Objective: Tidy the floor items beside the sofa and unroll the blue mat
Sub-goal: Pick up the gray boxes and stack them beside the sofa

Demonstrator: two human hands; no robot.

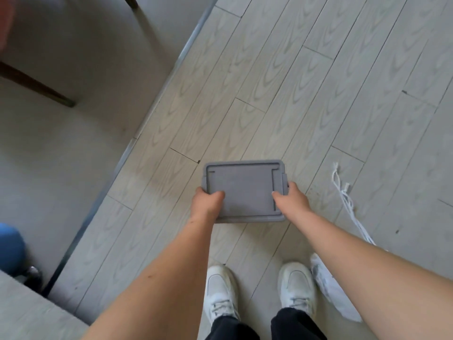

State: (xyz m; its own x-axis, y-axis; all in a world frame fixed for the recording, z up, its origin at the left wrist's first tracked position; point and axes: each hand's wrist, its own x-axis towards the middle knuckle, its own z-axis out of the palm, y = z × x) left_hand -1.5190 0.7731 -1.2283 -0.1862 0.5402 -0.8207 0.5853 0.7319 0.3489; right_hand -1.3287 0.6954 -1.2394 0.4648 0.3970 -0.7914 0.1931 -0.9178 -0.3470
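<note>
While the person is standing over the wood-look floor [282,82], both hands are gripping a grey lidded box [242,190] by its short ends, long axis running left-right: left hand [207,203] and right hand [290,200] with thumbs pressing on top, fingers curling underneath. Blue mat roll [11,249] is lying far left.

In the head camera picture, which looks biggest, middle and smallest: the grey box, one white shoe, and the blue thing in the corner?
1. Grey box, held in both hands, looks biggest.
2. White shoe.
3. Blue thing, but the picture's edge cuts it off, so its place is unsure.

The box is nearer the camera than the shoe, which makes it look bigger.
</note>
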